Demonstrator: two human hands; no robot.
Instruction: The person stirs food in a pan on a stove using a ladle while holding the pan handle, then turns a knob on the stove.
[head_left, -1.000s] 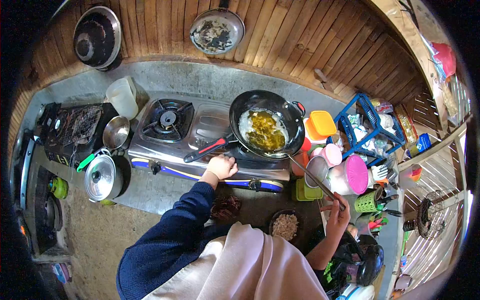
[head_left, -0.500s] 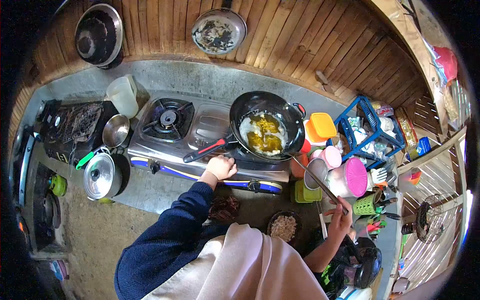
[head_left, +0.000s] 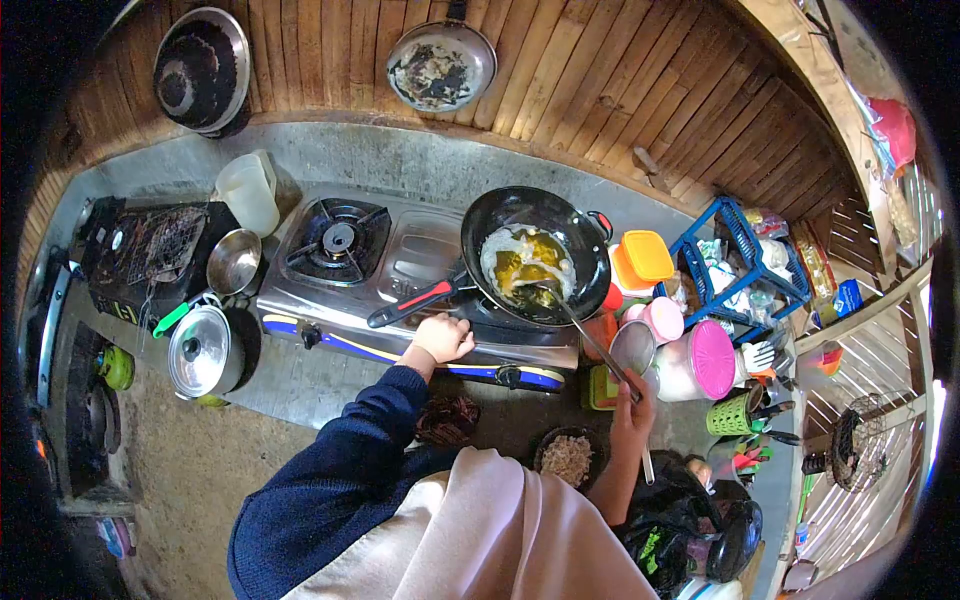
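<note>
In the head view, a black wok (head_left: 490, 215) sits on the right burner, its red-and-black handle (head_left: 412, 303) pointing left. Egg (head_left: 520, 262), yellow with white frothy edges, is frying in it. My right hand (head_left: 632, 415) grips the long metal handle of a spatula (head_left: 597, 350); its far end dips into the egg, so the head is partly hidden. On the front edge of the gas stove (head_left: 400, 325) rests my left hand (head_left: 442, 338), fingers curled with nothing visible in them, just below the wok handle.
Right of the stove stand a strainer (head_left: 633, 348), a pink-lidded tub (head_left: 712, 360), an orange-lidded box (head_left: 647, 256) and a blue rack (head_left: 720, 225). A bowl of reddish food (head_left: 567, 458) is below the stove. Leftward are a lidded pot (head_left: 200, 350) and a small metal bowl (head_left: 234, 262).
My right hand has moved left and toward the wok, pushing the spatula further into the egg. The egg has shifted and bunched up. My left hand has stayed put.
</note>
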